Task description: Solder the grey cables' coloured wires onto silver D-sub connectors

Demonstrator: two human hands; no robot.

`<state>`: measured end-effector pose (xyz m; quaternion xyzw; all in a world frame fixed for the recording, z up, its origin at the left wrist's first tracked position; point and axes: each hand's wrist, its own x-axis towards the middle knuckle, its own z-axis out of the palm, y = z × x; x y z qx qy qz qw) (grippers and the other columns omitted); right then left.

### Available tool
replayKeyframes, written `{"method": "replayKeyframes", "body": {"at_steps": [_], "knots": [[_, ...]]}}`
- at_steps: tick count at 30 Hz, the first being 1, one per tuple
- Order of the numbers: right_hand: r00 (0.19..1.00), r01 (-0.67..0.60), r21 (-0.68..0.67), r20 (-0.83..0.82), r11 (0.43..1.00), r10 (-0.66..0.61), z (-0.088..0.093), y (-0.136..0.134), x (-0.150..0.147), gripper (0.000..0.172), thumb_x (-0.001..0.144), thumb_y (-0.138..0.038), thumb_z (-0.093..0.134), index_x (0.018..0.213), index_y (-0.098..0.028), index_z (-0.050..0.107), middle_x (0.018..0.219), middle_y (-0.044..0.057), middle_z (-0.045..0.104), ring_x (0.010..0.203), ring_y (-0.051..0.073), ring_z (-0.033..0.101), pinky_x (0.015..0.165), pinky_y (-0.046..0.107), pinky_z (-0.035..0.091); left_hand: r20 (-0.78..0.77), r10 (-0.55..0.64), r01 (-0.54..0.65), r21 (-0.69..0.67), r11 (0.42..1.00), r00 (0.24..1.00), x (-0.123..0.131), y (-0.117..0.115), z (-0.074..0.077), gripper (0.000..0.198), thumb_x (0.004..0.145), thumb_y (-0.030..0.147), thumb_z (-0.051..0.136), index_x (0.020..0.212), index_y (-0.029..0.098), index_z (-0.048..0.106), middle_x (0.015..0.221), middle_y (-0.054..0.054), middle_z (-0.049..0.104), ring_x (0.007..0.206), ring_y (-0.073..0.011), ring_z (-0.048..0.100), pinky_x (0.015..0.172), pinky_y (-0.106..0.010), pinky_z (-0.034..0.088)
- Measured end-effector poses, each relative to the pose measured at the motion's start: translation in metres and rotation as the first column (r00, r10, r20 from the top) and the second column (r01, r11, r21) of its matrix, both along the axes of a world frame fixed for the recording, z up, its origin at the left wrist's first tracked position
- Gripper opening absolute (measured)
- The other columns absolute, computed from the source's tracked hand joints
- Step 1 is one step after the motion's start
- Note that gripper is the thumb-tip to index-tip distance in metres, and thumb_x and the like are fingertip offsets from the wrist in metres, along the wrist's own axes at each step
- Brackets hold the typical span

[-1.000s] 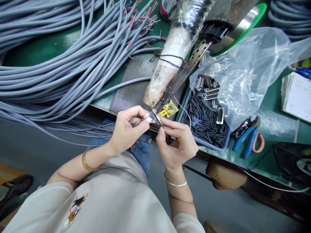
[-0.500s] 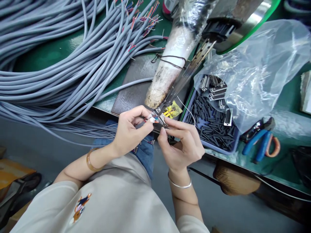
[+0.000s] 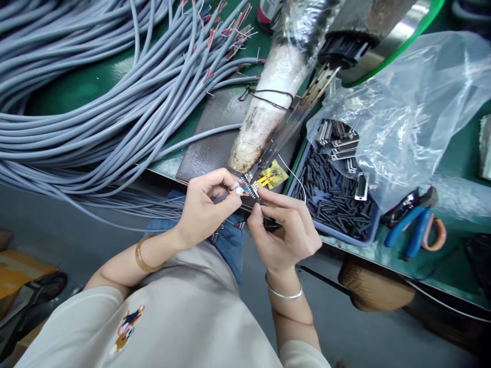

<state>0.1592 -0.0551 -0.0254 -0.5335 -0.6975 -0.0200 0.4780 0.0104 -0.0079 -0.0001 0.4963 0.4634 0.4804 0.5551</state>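
- Pinching thin coloured wires (image 3: 246, 191) between thumb and index finger of the left hand (image 3: 207, 204), seen from the head.
- Grasping one connector (image 3: 252, 188) with thumb and index finger of the right hand (image 3: 287, 227).
- Keeping that connector tilted between both sets of fingertips: just right of the left thumb tip, touching the right index finger.
- Set just below one metal rod (image 3: 303, 105) and one white pipe (image 3: 261, 110); contact with the rod, cannot tell.
- Close behind: one yellow piece (image 3: 282, 176), one dark plate (image 3: 209, 128).
- Counted on the right: one blue tub (image 3: 375, 225), one clear bag (image 3: 414, 112), one loose connector (image 3: 361, 186) on black tubes (image 3: 341, 220); further connectors (image 3: 345, 148) too overlapped to count.
- Beside the tub: two blue handles (image 3: 419, 232) and one orange loop.
- Heaped on the left: grey cables (image 3: 95, 138), too many to count.
- Worn: two bracelets (image 3: 140, 258), one per wrist.
- On the lap: at least two small connectors (image 3: 215, 236).
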Motion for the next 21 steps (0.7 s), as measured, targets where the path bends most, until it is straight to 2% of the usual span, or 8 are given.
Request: {"method": "replayKeyframes", "body": {"at_steps": [9,17,21], "knots": [[0.994,-0.028,-0.066,-0.103,0.997,0.021,0.0050,0.0022,0.0000,0.018,0.084,-0.008,0.076,0.088,-0.023,0.066,0.099,0.000,0.079,0.086,0.015,0.076,0.078,0.030,0.063,0.030,-0.028,0.030,-0.048,0.998,0.999,-0.0032,-0.0002,-0.0030,0.014,0.073,0.020,0.071,0.066,0.015,0.061,0.068,0.000,0.062,0.055,-0.0058,0.045,0.048,-0.017,0.035],[0.995,-0.036,-0.054,-0.100,0.998,0.030,0.0045,0.0022,-0.0005,0.020,0.083,-0.006,0.076,0.089,-0.023,0.066,0.100,0.001,0.079,0.087,0.015,0.076,0.078,0.030,0.063,-0.004,0.015,-0.015,0.021,1.000,1.000,-0.0008,-0.0015,-0.0049,0.015,0.076,0.020,0.071,0.067,0.016,0.059,0.067,0.001,0.060,0.053,-0.0051,0.041,0.047,-0.018,0.034],[0.996,-0.031,-0.043,-0.084,0.999,0.028,0.0045,0.0031,-0.0009,0.020,0.083,-0.007,0.077,0.089,-0.023,0.066,0.099,0.000,0.079,0.085,0.014,0.075,0.077,0.029,0.063,-0.048,0.037,-0.034,0.055,0.998,0.998,0.0003,-0.0026,-0.0067,0.016,0.077,0.019,0.071,0.067,0.017,0.058,0.068,0.001,0.060,0.056,-0.0067,0.045,0.049,-0.018,0.035]]}}
